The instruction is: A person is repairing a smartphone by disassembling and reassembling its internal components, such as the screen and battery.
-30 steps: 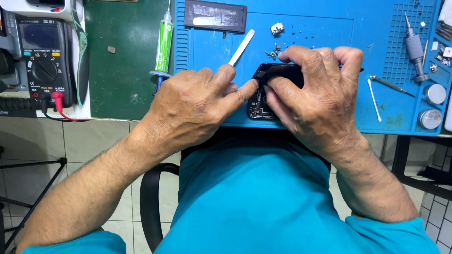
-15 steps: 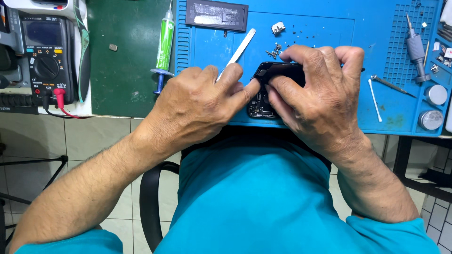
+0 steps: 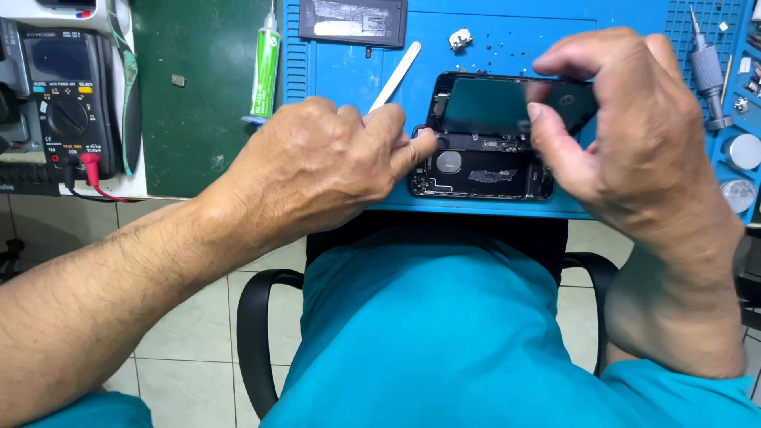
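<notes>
An opened black phone body (image 3: pixel 479 170) lies on the blue work mat (image 3: pixel 507 43) near its front edge, its inner parts showing. My right hand (image 3: pixel 634 135) pinches the phone's dark screen panel (image 3: pixel 495 103) and holds it tilted up over the body. My left hand (image 3: pixel 317 170) presses its fingertips against the left end of the phone body. A white flat pry tool (image 3: pixel 396 75) lies partly under my left fingers, pointing to the upper right.
A dark battery (image 3: pixel 353 20) lies at the mat's far edge, with small screws (image 3: pixel 495 47) near it. A green tube (image 3: pixel 265 67) rests on a green mat. A multimeter (image 3: pixel 67 103) stands at left. Screwdriver (image 3: pixel 705 71) and small round tins at right.
My right hand has lifted the screen panel off the phone body, uncovering the insides. My left hand stays at the phone's left end. The view is closer.
</notes>
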